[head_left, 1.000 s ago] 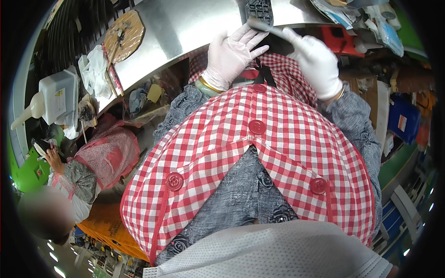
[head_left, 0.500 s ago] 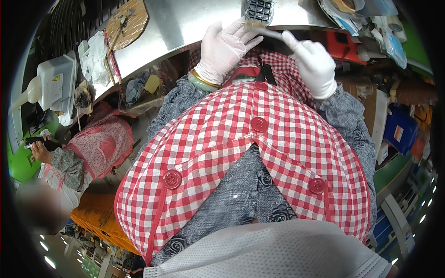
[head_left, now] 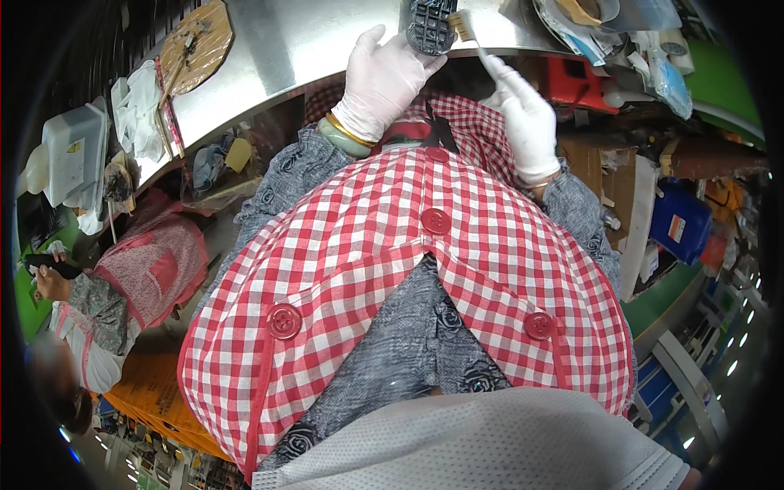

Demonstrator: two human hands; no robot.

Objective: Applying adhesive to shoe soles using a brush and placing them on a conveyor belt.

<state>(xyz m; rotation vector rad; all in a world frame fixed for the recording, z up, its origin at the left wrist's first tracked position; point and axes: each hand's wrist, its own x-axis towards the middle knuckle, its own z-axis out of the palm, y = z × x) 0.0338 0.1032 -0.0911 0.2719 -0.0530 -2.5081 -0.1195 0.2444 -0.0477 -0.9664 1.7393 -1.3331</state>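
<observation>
A shiny black shoe sole (head_left: 430, 28) with a raised grid pattern is at the top edge, partly cut off by the frame. My left hand (head_left: 382, 82), in a thin white glove, supports it, with fingers curled behind its lower end and thumb out to the left. Some of those fingers are hidden by the sole. In my white-gloved right hand (head_left: 527, 122) is a slim brush (head_left: 465, 27) with tan bristles and a pale handle. Its bristles are close to the sole's right edge; whether they touch, I cannot tell.
A metal worktable (head_left: 318, 37) curves across the top. On its left are a round tan board (head_left: 196, 45), crumpled white plastic (head_left: 140, 114) and a clear tub (head_left: 75, 155). Bags and papers (head_left: 576, 33) lie at right, above a red case (head_left: 581, 86). Another person (head_left: 122, 286) is at left.
The brush has swung from across the sole's lower end to its right side, bristles higher up. My left fingers have curled in around the sole. The whole view has shifted slightly.
</observation>
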